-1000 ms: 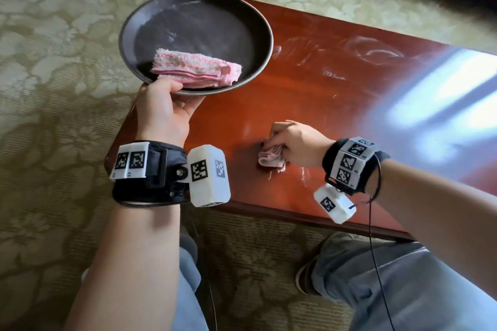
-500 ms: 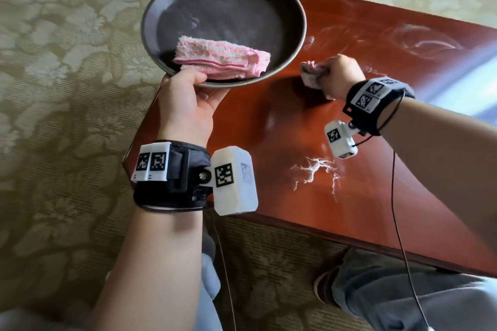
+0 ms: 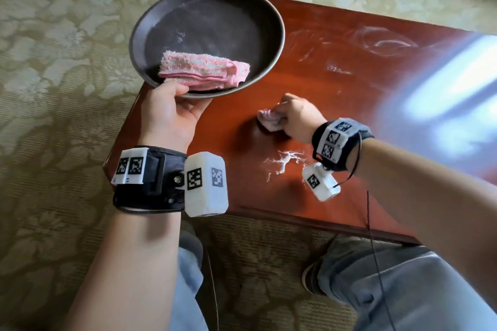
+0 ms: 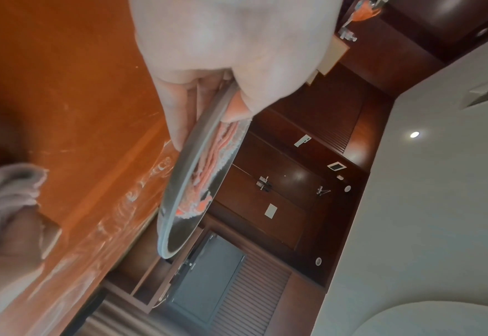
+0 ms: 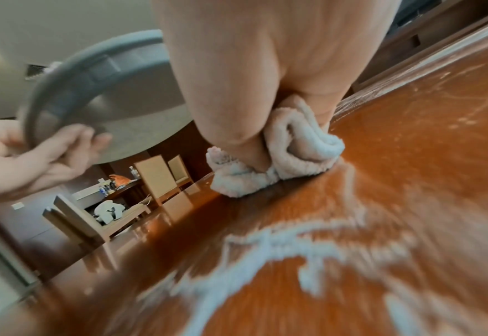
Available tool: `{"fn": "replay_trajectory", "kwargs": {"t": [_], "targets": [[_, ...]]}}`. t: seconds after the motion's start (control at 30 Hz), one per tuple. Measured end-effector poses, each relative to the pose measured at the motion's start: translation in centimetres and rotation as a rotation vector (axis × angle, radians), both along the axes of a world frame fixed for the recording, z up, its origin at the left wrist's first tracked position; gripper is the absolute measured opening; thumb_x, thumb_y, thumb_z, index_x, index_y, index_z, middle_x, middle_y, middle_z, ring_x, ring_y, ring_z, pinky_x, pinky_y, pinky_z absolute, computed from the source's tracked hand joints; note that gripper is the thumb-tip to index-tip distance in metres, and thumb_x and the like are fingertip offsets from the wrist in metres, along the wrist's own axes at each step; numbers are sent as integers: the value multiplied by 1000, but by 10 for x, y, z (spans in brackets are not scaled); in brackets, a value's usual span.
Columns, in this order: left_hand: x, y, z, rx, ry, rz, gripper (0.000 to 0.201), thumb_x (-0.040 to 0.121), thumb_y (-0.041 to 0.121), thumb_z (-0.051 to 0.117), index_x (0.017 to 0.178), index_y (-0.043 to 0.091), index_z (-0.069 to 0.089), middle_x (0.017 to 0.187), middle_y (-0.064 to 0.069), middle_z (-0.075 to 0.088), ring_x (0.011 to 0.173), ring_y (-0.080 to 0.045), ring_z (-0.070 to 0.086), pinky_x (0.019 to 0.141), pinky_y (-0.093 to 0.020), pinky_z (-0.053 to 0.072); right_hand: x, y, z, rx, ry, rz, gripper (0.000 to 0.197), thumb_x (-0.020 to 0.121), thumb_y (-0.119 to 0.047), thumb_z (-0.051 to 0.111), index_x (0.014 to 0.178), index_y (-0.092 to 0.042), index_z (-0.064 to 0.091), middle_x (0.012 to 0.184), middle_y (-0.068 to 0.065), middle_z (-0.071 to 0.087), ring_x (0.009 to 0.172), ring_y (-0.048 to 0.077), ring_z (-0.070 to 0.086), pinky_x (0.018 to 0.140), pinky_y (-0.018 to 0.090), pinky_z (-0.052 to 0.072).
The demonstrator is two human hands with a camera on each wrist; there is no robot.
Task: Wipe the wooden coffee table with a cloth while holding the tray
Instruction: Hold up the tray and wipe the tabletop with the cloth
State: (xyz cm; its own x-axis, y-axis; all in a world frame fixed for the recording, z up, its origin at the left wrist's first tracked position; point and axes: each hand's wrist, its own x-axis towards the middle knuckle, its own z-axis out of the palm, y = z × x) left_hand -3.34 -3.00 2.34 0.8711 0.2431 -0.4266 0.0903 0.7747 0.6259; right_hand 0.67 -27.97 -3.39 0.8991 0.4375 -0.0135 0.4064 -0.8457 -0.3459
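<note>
Since half-second ago, right hand (image 3: pixel 300 117) (fingers bunching cloth (image 3: pixel 269 120)) slid nearer; left hand (image 3: pixel 172 113) still grips tray (image 3: pixel 274 21).

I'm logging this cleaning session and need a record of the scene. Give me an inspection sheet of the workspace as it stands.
Surface: table, glossy red-brown wood, white smears across the far part, a white streak near the front edge.
Job's things: cloth bunched, pressed on the table; tray, round and dark, held off the table.
Clutter: folded pink towel lying in the tray.
Grips: left hand holds the tray's near rim; right hand grips the cloth.
Cables: thin black cable hanging from the right wrist band.
Surroundings: patterned carpet; dark wooden cabinets and chairs beyond.
</note>
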Motion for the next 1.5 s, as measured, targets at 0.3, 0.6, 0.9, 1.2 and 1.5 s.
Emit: {"fn": "replay_trajectory", "kwargs": {"t": [0.3, 0.6, 0.9, 1.2, 1.5], "targets": [[-32, -11, 32, 45, 11, -27, 34, 88, -11, 41, 112, 0, 63, 109, -23, 69, 111, -38, 67, 77, -47, 60, -57, 2, 3, 22, 106, 36, 20, 83, -10, 61, 97, -15, 75, 86, 2, 57, 85, 18, 53, 75, 25, 40], [-33, -27, 32, 27, 20, 1, 45, 88, -11, 42, 129, 0, 58, 115, -23, 69, 100, -37, 71, 73, -45, 60, -21, -88, 25, 329, 91, -565, 24, 86, -8, 53, 75, -18, 72, 62, -1, 65, 49, 14, 63, 50, 30, 54], [-25, -49, 16, 45, 80, -25, 38, 89, -12, 40, 118, 0, 61, 111, -23, 69, 105, -39, 69, 76, -48, 61, 23, -139, 6, 287, 203, -853, 21, 84, -23, 48, 86, -18, 68, 84, 8, 73, 72, 27, 71, 76, 40, 60], [-20, -54, 6, 40, 70, -27, 37, 90, -13, 37, 109, 5, 63, 106, -22, 71, 102, -38, 70, 80, -52, 60, 42, -130, -6, -10, 267, -802, 33, 73, -1, 75, 98, -19, 64, 99, 1, 47, 100, 27, 57, 79, 33, 47], [-33, -55, 6, 38, 93, -42, 36, 89, -12, 40, 116, -1, 61, 107, -24, 70, 97, -38, 72, 72, -47, 61, 11, -100, -20, -115, 190, -525, 49, 66, -4, 78, 112, -12, 62, 97, -4, 41, 91, 26, 57, 75, 33, 47]]}}
